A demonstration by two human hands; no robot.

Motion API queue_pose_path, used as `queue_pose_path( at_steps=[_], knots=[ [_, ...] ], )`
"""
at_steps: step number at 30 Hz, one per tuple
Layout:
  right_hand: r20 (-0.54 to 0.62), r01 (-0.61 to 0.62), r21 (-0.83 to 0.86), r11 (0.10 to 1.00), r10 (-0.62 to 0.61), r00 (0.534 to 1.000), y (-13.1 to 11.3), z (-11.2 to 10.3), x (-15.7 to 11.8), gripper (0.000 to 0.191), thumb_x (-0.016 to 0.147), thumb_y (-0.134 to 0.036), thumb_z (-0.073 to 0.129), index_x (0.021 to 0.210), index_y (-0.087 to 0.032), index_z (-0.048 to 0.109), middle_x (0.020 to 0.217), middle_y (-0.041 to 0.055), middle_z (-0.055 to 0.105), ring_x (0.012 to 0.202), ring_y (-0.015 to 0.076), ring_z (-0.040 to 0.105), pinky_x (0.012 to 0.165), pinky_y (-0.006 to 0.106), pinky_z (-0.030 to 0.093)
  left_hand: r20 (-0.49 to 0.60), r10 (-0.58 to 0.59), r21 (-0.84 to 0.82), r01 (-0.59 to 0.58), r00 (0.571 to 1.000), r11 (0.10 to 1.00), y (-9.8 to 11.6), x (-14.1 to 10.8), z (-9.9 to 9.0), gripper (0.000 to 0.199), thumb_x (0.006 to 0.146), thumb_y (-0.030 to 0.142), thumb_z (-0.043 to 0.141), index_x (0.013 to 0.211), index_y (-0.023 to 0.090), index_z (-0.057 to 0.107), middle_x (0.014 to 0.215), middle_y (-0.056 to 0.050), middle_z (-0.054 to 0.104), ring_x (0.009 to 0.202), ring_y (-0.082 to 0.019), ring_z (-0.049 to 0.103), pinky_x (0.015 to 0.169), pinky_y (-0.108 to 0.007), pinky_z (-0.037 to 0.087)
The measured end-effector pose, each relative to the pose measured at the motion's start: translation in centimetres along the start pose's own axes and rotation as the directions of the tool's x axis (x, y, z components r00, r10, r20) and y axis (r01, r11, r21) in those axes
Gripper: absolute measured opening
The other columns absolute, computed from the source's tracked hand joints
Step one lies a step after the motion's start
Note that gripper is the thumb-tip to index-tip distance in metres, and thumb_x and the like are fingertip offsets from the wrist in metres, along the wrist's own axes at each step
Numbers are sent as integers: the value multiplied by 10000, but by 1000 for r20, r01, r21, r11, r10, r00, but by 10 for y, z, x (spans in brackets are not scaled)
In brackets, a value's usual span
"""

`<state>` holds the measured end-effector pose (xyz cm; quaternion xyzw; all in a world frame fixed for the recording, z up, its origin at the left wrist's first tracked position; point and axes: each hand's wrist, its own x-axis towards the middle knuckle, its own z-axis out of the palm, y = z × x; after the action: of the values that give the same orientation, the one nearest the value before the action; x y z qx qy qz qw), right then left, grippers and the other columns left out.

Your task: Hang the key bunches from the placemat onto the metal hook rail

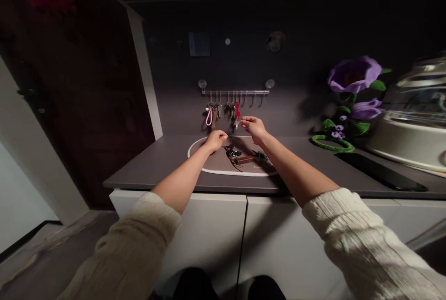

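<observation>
A hook rail (237, 92) on the dark wall carries several bunches of keys. Among them are a pink strap (209, 116), a brown tag (214, 118) and a red key holder (237, 108) with keys below it. My right hand (254, 128) is raised just right of the red holder, fingers pinched; whether they touch its keys is unclear. Below the rail, my left hand (216, 140) hovers over the left of an oval mat (209, 163), thumb against curled fingers, contents hidden. On the mat lie dark keys (234, 152), a brown stick-like piece (245, 160) and another dark key bunch (262, 155).
To the right on the counter (146, 163) stand purple felt flowers (355, 77) with a green ring base (332, 143). A black phone (381, 172) lies in front of a large cream appliance (411, 137). White cabinet doors (209, 225) are below; a dark door (80, 91) is left.
</observation>
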<state>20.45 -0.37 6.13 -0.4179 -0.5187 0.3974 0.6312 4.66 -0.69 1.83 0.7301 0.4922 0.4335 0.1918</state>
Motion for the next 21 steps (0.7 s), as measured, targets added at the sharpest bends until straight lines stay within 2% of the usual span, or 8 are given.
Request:
queue_pose_path(
  at_steps=[4,9,14,19,21],
  knots=[
    [90,10,-72,997,-3,996,13,-8,-19,96,703,-93,538,786,-130,567,684,12,618,577,60,524,605,198,407,47,42,61,-45,998,997,-3,-2,6,193,762,200,499,834,114,656,815,-62,660,738,-144,561,746,-266,423],
    [165,155,-321,934,-106,981,28,-15,-19,91,734,-94,519,797,-125,577,693,30,634,638,86,571,697,232,437,159,160,81,-175,974,981,-10,-3,9,223,771,217,475,869,123,651,889,-61,662,810,-157,567,793,-272,413],
    [236,266,-561,784,-156,959,27,-15,-17,137,766,-142,503,863,-126,598,750,49,661,691,107,600,728,244,438,239,220,17,-231,946,973,-18,-1,12,240,776,224,462,886,124,651,891,-62,661,800,-153,558,793,-273,408],
    [334,375,-751,543,-178,926,23,-14,-23,164,744,-138,511,859,-144,628,757,45,673,750,126,603,743,223,416,228,152,-73,-139,962,988,-17,-1,13,163,728,192,532,808,116,653,773,-40,650,717,-131,540,762,-270,409],
    [364,401,-779,482,-173,915,24,-13,-24,185,744,-139,504,872,-146,637,765,49,675,761,132,602,733,213,410,208,110,-105,-90,972,990,-14,-3,12,119,706,169,559,770,116,645,725,-27,636,686,-120,528,746,-268,408]
  ],
)
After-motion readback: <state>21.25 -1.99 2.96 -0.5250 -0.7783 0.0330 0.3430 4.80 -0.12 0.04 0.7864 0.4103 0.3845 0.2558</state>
